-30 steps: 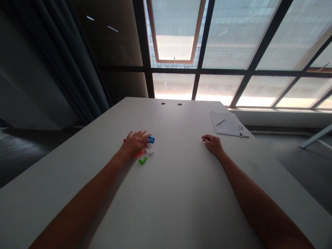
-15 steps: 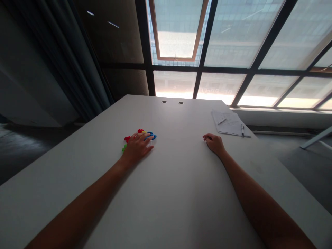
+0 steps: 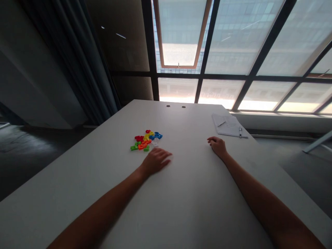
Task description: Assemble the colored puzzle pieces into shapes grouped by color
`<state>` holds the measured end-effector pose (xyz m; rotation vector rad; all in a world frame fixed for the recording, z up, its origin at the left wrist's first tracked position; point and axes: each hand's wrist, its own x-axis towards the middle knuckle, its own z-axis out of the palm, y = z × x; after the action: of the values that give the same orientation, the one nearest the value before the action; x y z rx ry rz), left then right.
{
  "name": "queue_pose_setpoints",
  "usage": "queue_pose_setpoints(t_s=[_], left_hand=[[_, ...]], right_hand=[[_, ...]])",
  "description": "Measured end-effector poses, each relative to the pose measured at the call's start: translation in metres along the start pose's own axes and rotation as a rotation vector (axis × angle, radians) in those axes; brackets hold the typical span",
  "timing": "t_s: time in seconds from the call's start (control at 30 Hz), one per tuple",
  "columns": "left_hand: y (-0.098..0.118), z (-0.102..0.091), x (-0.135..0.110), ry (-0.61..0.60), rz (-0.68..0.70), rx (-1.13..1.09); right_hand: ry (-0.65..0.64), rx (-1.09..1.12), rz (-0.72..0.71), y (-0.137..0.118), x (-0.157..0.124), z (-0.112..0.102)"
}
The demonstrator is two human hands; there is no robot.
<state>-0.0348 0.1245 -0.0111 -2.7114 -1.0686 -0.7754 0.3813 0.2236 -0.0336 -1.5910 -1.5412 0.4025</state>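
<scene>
A small heap of coloured plastic pieces (image 3: 145, 140), red, yellow, blue, orange, green and one clear, lies on the white table (image 3: 181, 200) left of centre. My left hand (image 3: 156, 160) rests palm down on the table just in front and to the right of the heap, fingers stretched flat, holding nothing. My right hand (image 3: 218, 145) lies on the table to the right with its fingers curled under; nothing shows in it.
A sheet of paper (image 3: 227, 124) with two pens (image 3: 240, 131) lies at the table's far right. Two cable holes (image 3: 175, 106) sit near the far edge. Dark curtains hang at the left, windows stand behind the table.
My left hand has come off the coloured pieces and slid back toward me and to the right, leaving the heap uncovered and gathered. My right hand has stayed put.
</scene>
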Motion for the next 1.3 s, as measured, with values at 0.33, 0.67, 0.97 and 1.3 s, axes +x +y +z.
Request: queue_pose_setpoints(t_s=[0.33, 0.67, 0.97, 1.3], left_hand=[[0.039, 0.011, 0.008, -0.194, -0.043, -0.195], [0.053, 0.009, 0.013, -0.158, -0.077, -0.064], [0.058, 0.018, 0.004, -0.439, -0.146, -0.024], [0.055, 0.025, 0.001, -0.416, -0.156, -0.045]], right_hand=[[-0.230, -0.559, -0.342, -0.038, -0.114, -0.018], [-0.479, -0.724, -0.387, -0.085, -0.137, -0.032], [-0.666, -0.665, -0.396, -0.092, -0.166, 0.000], [-0.618, -0.633, -0.431, -0.084, -0.162, -0.002]])
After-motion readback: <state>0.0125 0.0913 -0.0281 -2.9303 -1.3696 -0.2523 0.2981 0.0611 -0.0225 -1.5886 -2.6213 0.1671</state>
